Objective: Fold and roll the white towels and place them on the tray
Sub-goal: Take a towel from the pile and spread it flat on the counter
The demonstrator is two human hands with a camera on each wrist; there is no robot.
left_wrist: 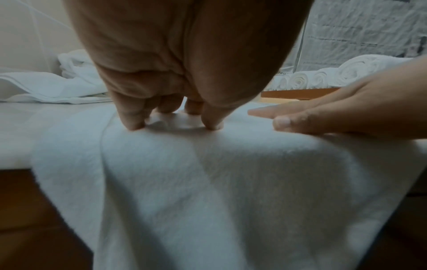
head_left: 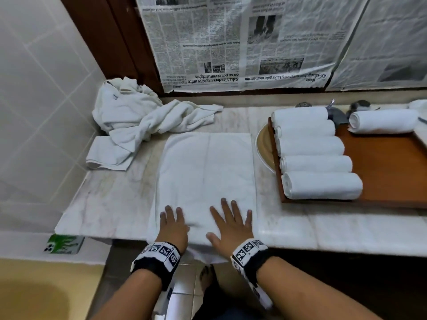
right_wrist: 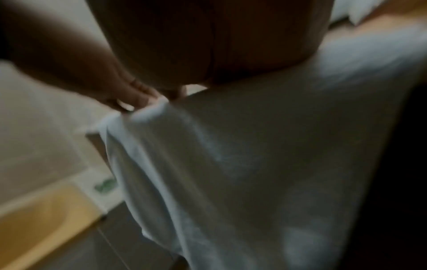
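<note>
Our white towel lies flat at the counter's front edge, its near end hanging over. Our left hand and right hand press it, fingers straight and spread. Five rolled towels fill the wooden tray near the right.

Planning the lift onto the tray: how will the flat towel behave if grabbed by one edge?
Likely floppy: the flat towel already droops over the counter edge. It would probably sag and unfold. Once rolled like the rolls on the tray, it should hold shape better.
</note>
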